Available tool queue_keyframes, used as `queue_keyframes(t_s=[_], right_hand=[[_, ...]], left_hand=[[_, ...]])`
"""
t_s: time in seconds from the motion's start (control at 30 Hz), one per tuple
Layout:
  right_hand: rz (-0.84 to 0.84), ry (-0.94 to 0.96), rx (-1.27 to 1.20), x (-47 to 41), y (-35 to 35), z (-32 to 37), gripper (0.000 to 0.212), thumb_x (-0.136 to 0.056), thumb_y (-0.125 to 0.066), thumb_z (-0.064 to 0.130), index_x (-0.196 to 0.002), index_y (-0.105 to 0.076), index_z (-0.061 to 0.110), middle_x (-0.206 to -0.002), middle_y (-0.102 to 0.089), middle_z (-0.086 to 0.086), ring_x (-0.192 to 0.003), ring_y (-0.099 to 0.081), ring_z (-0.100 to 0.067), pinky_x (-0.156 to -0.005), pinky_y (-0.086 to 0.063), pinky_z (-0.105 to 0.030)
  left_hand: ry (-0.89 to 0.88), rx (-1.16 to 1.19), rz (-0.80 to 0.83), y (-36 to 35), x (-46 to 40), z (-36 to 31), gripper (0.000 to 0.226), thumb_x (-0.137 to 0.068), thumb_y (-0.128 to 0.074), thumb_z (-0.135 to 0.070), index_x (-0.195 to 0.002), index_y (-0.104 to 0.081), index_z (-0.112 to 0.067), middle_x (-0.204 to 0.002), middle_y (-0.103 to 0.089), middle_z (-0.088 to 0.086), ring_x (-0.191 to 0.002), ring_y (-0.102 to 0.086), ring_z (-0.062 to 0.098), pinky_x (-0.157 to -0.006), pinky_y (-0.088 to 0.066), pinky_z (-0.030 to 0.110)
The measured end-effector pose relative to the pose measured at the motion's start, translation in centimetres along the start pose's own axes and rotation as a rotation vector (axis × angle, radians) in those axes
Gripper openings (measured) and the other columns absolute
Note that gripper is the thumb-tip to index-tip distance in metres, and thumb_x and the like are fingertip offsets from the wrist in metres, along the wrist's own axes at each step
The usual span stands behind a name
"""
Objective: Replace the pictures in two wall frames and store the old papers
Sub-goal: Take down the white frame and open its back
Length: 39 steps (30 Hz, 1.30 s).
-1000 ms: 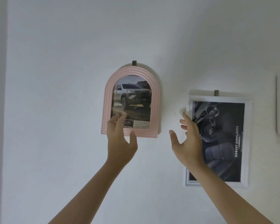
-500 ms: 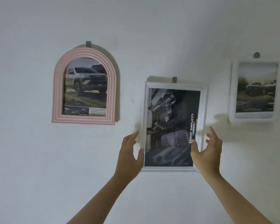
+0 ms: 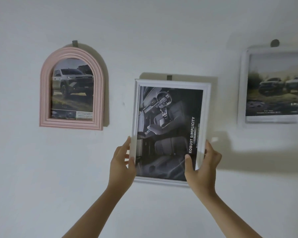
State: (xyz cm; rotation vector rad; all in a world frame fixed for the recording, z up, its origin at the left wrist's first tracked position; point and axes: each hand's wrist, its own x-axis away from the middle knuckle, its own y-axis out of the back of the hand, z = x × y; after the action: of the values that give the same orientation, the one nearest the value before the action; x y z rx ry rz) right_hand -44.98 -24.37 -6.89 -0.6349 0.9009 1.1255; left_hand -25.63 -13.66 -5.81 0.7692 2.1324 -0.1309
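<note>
**Both hands on the white frame**

Nearest: left hand (image 3: 121, 162) gripping the left edge of the white frame (image 3: 207, 109), thumb on the front, fingers curled behind. Right hand (image 3: 202, 166) gripping the right edge, thumb laid on the dark car-interior picture (image 3: 169, 131). Beyond, on the wall (image 3: 144, 31): grey hook (image 3: 169, 77) just above the frame's top edge; pink arched frame (image 3: 45, 93) to the left; blurred white frame (image 3: 241, 86) to the far right.

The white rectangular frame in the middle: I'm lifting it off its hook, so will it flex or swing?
The white rectangular frame looks rigid, with moulded edges, so it should hardly flex. Hanging from one grey hook, it may tilt, though the left hand and right hand grip opposite sides.
</note>
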Motion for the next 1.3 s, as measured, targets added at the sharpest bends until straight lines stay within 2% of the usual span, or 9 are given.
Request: queue_keyframes(t_s=[0.1, 0.27, 0.5, 0.6, 0.77, 0.87, 0.97, 1.13, 1.3], right_hand=[[-0.007, 0.017, -0.052, -0.7, 0.1, 0.5, 0.073, -0.077, -0.072, 0.006, -0.139, -0.033, 0.0, -0.119, -0.039, -0.02, -0.109, -0.034, -0.006, -0.087, -0.038, -0.017], [0.038, 0.009, -0.175, -0.3, 1.0, 2.0, 0.06, -0.082, -0.064, 0.015, -0.136, -0.039, 0.008, -0.121, -0.045, -0.006, -0.109, -0.047, -0.018, -0.088, -0.048, -0.029], [0.076, -0.152, -0.342, 4.9, 3.1, 4.7, 0.04, -0.092, -0.047, 0.021, -0.131, -0.046, 0.018, -0.122, -0.059, 0.004, -0.111, -0.056, -0.007, -0.096, -0.044, -0.017], [0.086, -0.217, -0.364, 8.8, 4.4, 5.8, 0.035, -0.095, -0.046, 0.012, -0.126, -0.049, 0.028, -0.109, -0.061, 0.019, -0.102, -0.059, -0.001, -0.094, -0.046, -0.018], [0.179, -0.365, -0.338, 16.0, 7.0, 7.7, 0.043, -0.09, -0.05, 0.002, -0.118, -0.054, 0.034, -0.111, -0.064, -0.002, -0.098, -0.061, -0.013, -0.086, -0.049, -0.021], [0.242, -0.479, -0.352, 20.0, 8.6, 9.6, 0.046, -0.089, -0.049, -0.015, -0.117, -0.057, 0.021, -0.103, -0.069, 0.009, -0.094, -0.062, -0.002, -0.078, -0.047, -0.01], [0.222, -0.584, -0.33, 23.6, 9.7, 11.8, 0.041, -0.087, -0.048, -0.017, -0.119, -0.057, 0.008, -0.088, -0.069, 0.026, -0.085, -0.062, 0.009, -0.071, -0.045, -0.004], [0.17, -0.636, -0.215, 28.6, 11.0, 15.3, 0.038, -0.088, -0.051, -0.012, -0.122, -0.057, 0.003, -0.101, -0.068, 0.004, -0.072, -0.062, 0.012, -0.065, -0.044, -0.003], [0.209, -0.608, -0.037, 32.1, 11.3, 17.1, 0.039, -0.087, -0.056, 0.013, -0.123, -0.055, 0.029, -0.116, -0.067, -0.009, -0.081, -0.057, -0.008, -0.076, -0.05, -0.026]], left_hand=[[0.004, -0.022, -0.009, 0.5, -0.2, -0.5, 0.069, -0.086, -0.052, 0.006, -0.135, -0.033, -0.039, -0.102, -0.054, -0.004, -0.089, -0.059, 0.015, -0.074, -0.053, 0.023], [0.026, -0.03, 0.002, 2.6, 1.1, -1.2, 0.067, -0.087, -0.054, 0.004, -0.133, -0.033, -0.039, -0.097, -0.054, -0.011, -0.087, -0.06, 0.012, -0.064, -0.052, 0.01], [0.109, 0.005, 0.079, 6.7, 6.1, -1.0, 0.068, -0.086, -0.053, 0.009, -0.136, -0.031, -0.032, -0.093, -0.057, 0.0, -0.08, -0.057, 0.014, -0.059, -0.048, 0.009], [0.159, 0.033, 0.132, 8.8, 8.9, 0.0, 0.07, -0.086, -0.052, 0.009, -0.133, -0.031, -0.038, -0.095, -0.061, -0.016, -0.079, -0.057, 0.013, -0.062, -0.048, 0.01], [0.292, 0.047, 0.247, 12.2, 14.5, 3.1, 0.067, -0.086, -0.049, 0.014, -0.131, -0.038, -0.033, -0.091, -0.055, -0.052, -0.076, -0.054, 0.005, -0.067, -0.044, 0.004], [0.453, 0.101, 0.342, 13.9, 18.9, 5.3, 0.063, -0.086, -0.046, 0.015, -0.136, -0.042, -0.023, -0.116, -0.057, -0.034, -0.086, -0.052, 0.011, -0.077, -0.044, 0.006], [0.581, 0.119, 0.434, 15.1, 23.3, 6.7, 0.061, -0.086, -0.046, 0.015, -0.137, -0.041, -0.02, -0.088, -0.061, 0.006, -0.072, -0.047, 0.001, -0.07, -0.041, 0.006], [0.716, 0.124, 0.564, 15.7, 28.0, 8.4, 0.062, -0.086, -0.047, 0.015, -0.131, -0.04, -0.027, -0.06, -0.058, -0.02, -0.056, -0.048, -0.002, -0.061, -0.04, 0.006], [0.818, -0.003, 0.651, 14.8, 29.5, 8.2, 0.051, -0.086, -0.057, -0.002, -0.135, -0.047, -0.013, -0.128, -0.057, 0.011, -0.108, -0.055, 0.021, -0.087, -0.04, 0.026]])
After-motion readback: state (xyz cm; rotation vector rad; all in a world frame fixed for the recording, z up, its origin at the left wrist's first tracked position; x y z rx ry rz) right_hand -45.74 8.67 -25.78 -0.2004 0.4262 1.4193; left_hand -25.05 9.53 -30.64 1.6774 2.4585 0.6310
